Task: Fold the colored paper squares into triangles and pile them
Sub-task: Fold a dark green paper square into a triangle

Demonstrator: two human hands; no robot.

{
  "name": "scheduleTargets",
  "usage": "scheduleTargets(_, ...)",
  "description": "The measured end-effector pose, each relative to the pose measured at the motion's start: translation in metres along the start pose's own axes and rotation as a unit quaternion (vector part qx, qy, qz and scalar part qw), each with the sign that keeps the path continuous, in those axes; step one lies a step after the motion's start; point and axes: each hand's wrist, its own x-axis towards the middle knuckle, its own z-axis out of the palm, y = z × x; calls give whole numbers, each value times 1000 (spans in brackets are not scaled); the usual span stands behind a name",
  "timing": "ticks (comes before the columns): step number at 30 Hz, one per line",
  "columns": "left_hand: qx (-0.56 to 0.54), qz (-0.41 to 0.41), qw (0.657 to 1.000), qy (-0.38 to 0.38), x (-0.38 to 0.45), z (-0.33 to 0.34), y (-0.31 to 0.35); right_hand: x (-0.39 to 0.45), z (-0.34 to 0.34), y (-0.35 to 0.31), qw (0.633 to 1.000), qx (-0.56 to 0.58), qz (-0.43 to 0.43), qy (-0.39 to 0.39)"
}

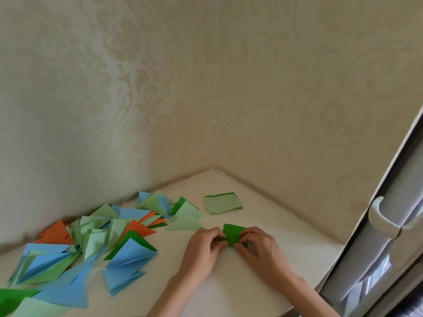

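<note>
I am at a cream-white table point(240, 284) pushed into a corner where two walls papered in a pale beige floral pattern point(160, 88) meet. To the right stands a white door with a curved white handle point(381, 219).

Across the left half of the table lies a loose pile of folded triangles point(96, 245) in blue, light green, dark green and orange, running from the far wall to the near left edge. Farther back, right of the pile, a small stack of light green squares point(223, 203) lies flat, well apart from my hands.

Both my hands are low over the middle of the table, close together, forearms coming in from the near edge. My left hand point(203, 245) pinches the left side of a dark green paper point(232, 233) with curled fingertips; my right hand point(257, 244) pinches its right side the same way. The paper lies between them, partly folded, its far corner pointing toward the squares.
</note>
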Motion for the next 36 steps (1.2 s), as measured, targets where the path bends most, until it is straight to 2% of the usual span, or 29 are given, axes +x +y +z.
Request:
scheduleTargets(8, 5, -47, 999, 13, 13, 16, -1, 4, 6, 1, 998, -47, 33, 29)
scheduleTargets(12, 6, -55, 998, 19, 13, 19, -2, 5, 6, 1, 996, -30, 72, 35)
scheduleTargets(19, -5, -84, 996, -27, 23, 18, -2, 12, 7, -2, 991, 0, 136, 5)
scheduleTargets(27, -78, -105, 991, -27, 21, 8, -7, 18, 1, 0, 985, 31, 168, -34)
scheduleTargets(31, -57, -72, 996, -16, 18, 7, -7, 17, -1, 2, 985, 47, 158, -45)
scheduleTargets(36, 47, 9, 996, -73, 14, 7, 3, 19, -6, 0, 984, 44, 158, -71)
